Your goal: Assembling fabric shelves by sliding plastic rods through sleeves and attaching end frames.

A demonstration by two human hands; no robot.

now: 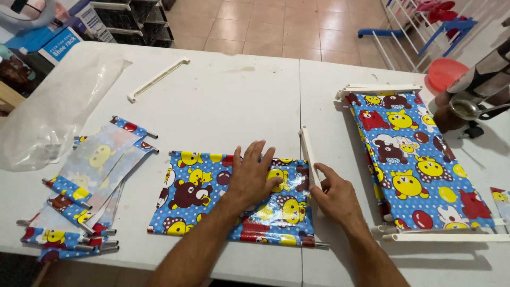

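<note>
A blue cartoon-print fabric panel (196, 196) lies flat on the white table (239, 101). My left hand (254, 175) presses palm-down on its right half, fingers spread. My right hand (332, 194) grips the lower part of a white plastic side bar (307, 151) standing along the panel's right edge, where metal rod ends stick out.
To the right lies an assembled panel (419, 159) between two white bars. A pile of several folded panels with metal rods (87, 196) sits at the left, beside a clear plastic bag (48, 111). A loose white bar (156, 79) lies farther back. A person's arm (467, 101) and a red bowl (443, 72) are at the far right.
</note>
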